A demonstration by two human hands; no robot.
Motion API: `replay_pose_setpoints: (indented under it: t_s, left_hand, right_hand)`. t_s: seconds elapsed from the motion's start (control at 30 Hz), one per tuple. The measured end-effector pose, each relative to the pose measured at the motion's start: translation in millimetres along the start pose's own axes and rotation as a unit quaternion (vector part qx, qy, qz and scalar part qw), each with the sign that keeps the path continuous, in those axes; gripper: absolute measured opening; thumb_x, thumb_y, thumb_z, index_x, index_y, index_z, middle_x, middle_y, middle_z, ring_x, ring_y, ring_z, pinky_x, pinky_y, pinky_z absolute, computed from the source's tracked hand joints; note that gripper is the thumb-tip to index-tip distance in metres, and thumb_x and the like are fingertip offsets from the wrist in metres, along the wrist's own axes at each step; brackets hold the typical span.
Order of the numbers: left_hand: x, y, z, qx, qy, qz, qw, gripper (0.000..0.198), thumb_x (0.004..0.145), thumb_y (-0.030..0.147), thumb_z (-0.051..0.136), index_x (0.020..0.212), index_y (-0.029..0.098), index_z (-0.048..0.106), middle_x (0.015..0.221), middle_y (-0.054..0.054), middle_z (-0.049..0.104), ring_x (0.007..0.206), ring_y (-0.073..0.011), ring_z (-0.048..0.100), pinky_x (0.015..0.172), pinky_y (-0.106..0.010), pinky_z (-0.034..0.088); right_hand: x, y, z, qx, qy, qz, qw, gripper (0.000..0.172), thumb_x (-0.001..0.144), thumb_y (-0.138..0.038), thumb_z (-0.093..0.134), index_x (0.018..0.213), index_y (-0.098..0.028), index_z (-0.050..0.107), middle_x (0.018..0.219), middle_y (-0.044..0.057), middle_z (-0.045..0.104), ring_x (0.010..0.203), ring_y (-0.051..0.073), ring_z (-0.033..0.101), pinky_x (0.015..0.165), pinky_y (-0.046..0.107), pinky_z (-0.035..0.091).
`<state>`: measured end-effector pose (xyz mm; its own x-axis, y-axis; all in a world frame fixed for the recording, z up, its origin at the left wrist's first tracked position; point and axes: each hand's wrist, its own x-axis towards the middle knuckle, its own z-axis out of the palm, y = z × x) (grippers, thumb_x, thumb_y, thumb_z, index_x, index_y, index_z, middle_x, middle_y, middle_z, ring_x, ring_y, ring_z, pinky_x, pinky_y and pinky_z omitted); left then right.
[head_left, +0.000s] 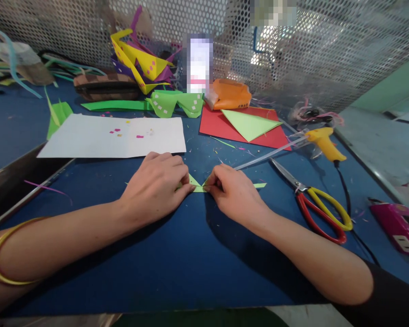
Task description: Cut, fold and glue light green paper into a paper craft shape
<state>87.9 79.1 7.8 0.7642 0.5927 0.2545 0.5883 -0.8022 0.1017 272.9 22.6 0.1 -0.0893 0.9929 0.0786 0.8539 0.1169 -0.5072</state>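
Light green paper lies on the blue tabletop between my hands, a V-shaped notch showing at its middle. My left hand pinches it just left of the notch, thumb in front and fingers curled behind. On the other side, my right hand pinches the paper close to the notch. A narrow green end sticks out past my right hand. Most of the paper is hidden under both hands. Scissors with one red and one yellow handle lie to the right of my right hand, blades apart slightly.
A white sheet with small paper bits lies behind my left hand. Behind my right are red paper, a green triangle and a yellow glue gun with a clear stick. Green paper glasses and a pink power strip lie farther out.
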Motion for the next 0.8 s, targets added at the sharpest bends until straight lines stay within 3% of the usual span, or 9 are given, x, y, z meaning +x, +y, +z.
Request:
replay_pose_setpoints:
  t_s: [0.13, 0.23, 0.33, 0.6, 0.8]
  left_hand:
    - [-9, 2, 4.2, 0.026, 0.048, 0.117, 0.992, 0.025, 0.096, 0.025, 0.043, 0.085, 0.019, 0.065, 0.084, -0.004, 0.065, 0.075, -0.0187, 0.057, 0.066, -0.033, 0.039]
    - [-12, 6, 4.1, 0.051, 0.034, 0.171, 0.983, 0.025, 0.096, 0.029, 0.045, 0.096, 0.018, 0.067, 0.087, -0.005, 0.067, 0.079, -0.0198, 0.059, 0.068, -0.033, 0.041]
    - [-12, 9, 1.9, 0.073, 0.02, 0.199, 0.977, 0.028, 0.095, 0.035, 0.048, 0.093, 0.015, 0.068, 0.085, -0.006, 0.067, 0.084, -0.0226, 0.059, 0.074, -0.037, 0.042]
    - [-14, 11, -0.8, 0.048, -0.014, 0.192, 0.98, 0.031, 0.095, 0.036, 0.046, 0.1, 0.013, 0.065, 0.091, -0.009, 0.066, 0.088, -0.0236, 0.057, 0.078, -0.038, 0.044]
    - [-19, 15, -3.6, 0.019, -0.046, 0.171, 0.984, 0.032, 0.093, 0.038, 0.046, 0.098, 0.011, 0.065, 0.09, -0.009, 0.062, 0.085, -0.0244, 0.055, 0.076, -0.038, 0.046]
  right_hand:
    - [0, -2, -1, 0.007, 0.001, -0.005, 1.0, 0.016, 0.077, -0.003, 0.057, 0.072, -0.018, 0.057, 0.075, -0.001, 0.057, 0.067, 0.013, 0.051, 0.063, 0.027, 0.032]
    - [0, -2, 0, 0.016, 0.011, -0.013, 1.0, 0.017, 0.076, -0.001, 0.057, 0.071, -0.017, 0.057, 0.074, -0.002, 0.057, 0.067, 0.013, 0.051, 0.063, 0.027, 0.032]
    - [-1, 2, 0, 0.044, 0.016, -0.006, 0.999, 0.017, 0.077, -0.003, 0.06, 0.071, -0.018, 0.06, 0.073, -0.002, 0.058, 0.067, 0.012, 0.052, 0.063, 0.027, 0.034]
    - [-2, 18, -12, 0.069, -0.001, 0.052, 0.996, 0.011, 0.075, -0.012, 0.069, 0.07, -0.021, 0.065, 0.075, -0.001, 0.059, 0.063, 0.013, 0.053, 0.059, 0.027, 0.037]
    - [4, 13, -14, -0.019, -0.014, 0.032, 0.999, 0.015, 0.075, -0.01, 0.068, 0.067, -0.019, 0.059, 0.073, -0.002, 0.057, 0.063, 0.012, 0.049, 0.057, 0.027, 0.031]
